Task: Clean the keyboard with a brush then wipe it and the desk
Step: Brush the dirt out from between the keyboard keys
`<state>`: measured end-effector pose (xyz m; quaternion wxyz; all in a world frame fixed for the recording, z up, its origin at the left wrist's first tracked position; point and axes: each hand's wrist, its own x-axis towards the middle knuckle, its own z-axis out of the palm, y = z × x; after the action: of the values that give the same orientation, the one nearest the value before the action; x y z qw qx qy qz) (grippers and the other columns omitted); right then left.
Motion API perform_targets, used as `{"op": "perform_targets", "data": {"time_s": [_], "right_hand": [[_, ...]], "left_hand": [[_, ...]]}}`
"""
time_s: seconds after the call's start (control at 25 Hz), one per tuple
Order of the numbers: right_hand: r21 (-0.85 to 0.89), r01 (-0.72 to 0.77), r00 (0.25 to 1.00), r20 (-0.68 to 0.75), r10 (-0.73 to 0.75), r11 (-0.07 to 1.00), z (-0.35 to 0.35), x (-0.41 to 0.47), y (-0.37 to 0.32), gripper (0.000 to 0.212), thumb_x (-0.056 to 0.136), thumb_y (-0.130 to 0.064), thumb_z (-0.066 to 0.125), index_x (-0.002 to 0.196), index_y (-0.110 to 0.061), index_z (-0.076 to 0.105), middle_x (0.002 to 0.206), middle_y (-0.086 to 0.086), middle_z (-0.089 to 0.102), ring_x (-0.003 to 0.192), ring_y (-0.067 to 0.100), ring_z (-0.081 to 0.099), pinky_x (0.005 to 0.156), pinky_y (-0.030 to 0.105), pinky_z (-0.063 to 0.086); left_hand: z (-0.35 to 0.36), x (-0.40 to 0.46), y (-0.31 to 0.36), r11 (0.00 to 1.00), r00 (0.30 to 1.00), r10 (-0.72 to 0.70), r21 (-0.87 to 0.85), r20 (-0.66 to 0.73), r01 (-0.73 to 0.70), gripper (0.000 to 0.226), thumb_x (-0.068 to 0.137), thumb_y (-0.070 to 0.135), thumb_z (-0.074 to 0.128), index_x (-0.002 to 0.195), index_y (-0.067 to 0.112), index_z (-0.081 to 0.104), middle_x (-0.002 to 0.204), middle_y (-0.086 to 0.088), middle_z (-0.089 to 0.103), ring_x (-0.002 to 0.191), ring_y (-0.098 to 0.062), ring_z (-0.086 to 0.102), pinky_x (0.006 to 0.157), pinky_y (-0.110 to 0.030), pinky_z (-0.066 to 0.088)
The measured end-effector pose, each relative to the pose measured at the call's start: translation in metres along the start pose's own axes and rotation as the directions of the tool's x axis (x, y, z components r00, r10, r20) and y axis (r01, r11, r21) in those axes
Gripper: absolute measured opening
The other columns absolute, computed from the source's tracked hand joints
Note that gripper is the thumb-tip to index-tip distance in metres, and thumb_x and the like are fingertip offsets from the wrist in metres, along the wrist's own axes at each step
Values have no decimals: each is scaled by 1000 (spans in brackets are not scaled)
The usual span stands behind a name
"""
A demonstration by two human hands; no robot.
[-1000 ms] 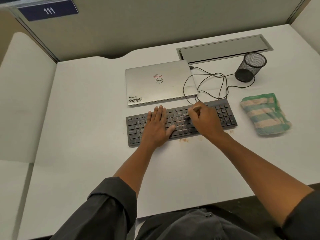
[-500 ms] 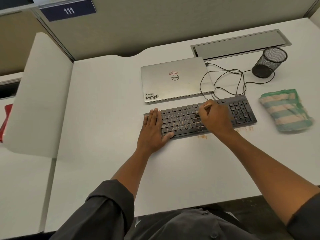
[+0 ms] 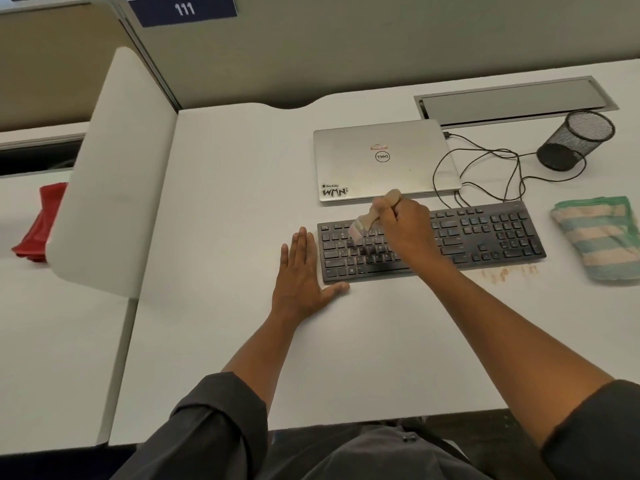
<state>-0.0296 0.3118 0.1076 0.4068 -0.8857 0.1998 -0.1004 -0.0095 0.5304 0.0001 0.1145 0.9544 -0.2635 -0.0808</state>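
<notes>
Soft, even overhead light is falling on the desk, casting only faint shadows; the brush is blurring slightly, and wide-angle distortion is bending the edges

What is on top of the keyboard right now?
The right hand holds a brush with its bristles on the left keys of the keyboard. The keys under that hand are hidden. The left hand lies on the desk beside it.
</notes>
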Motion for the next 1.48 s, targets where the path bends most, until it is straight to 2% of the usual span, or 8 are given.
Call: {"op": "perform_targets", "data": {"time_s": [0.28,0.52,0.68,0.8,0.92,1.04,1.2,1.48], "right_hand": [[50,82,996,-33,-80,995,41,10,-39,11,92,-22,57,93,-18,67,68,-8,60,59,5,52,52,19,36],[-149,135,986,113,-119,980,40,-6,-34,17,93,-21,51,89,-12,65,71,2,66,66,21,59,58,31,44],[-106,51,994,105,-40,993,25,-9,-28,21,93,-21,49,85,-14,68,68,3,70,68,22,67,64,37,54],[19,-13,997,79,12,1000,29,-7,-30,21,95,-23,48,91,-18,68,71,-1,71,68,18,68,61,33,53],[-45,-18,989,146,24,999,33,-19,-29,21,96,-22,47,92,-17,68,70,-2,71,63,9,65,59,27,47],[-139,15,987,161,7,990,27,-19,-32,26,96,-22,47,92,-12,71,74,4,72,70,18,67,65,35,53],[-45,-14,992,124,20,999,27,-13,-33,23,94,-24,47,88,-20,68,71,-3,71,67,15,66,64,33,55],[-116,12,988,151,6,993,21,-18,-35,25,94,-21,47,90,-14,70,71,3,71,71,20,68,68,35,55]], "left_hand": [[-1,-2,-8,1000,998,1,24,56,-2,126,78,95,21,160,4,-11,168,-13,-17,154,-23,-21,126,-44,-11],[1,8,-6,1000,999,10,-13,44,-9,125,80,92,29,160,4,-7,169,-13,-13,155,-23,-20,126,-47,-9],[2,7,-7,999,1000,21,-33,20,-20,125,80,93,30,160,4,-7,169,-13,-11,155,-23,-19,126,-46,-8],[2,7,-7,999,1000,26,-26,17,-26,125,80,93,26,160,4,-7,169,-14,-12,155,-23,-19,126,-46,-8],[3,7,-8,1000,999,25,-16,22,-24,125,79,94,23,160,4,-8,169,-13,-12,155,-23,-20,126,-46,-9],[2,7,-7,999,999,28,-20,28,-27,126,77,96,17,160,4,-7,169,-14,-12,155,-23,-19,126,-46,-9],[2,7,-7,1000,999,24,-3,31,-24,127,74,97,10,161,5,-8,169,-13,-13,155,-23,-20,126,-46,-10],[3,7,-7,999,999,34,13,24,-34,127,74,97,6,161,6,-6,170,-13,-10,155,-23,-17,126,-45,-11]]}}
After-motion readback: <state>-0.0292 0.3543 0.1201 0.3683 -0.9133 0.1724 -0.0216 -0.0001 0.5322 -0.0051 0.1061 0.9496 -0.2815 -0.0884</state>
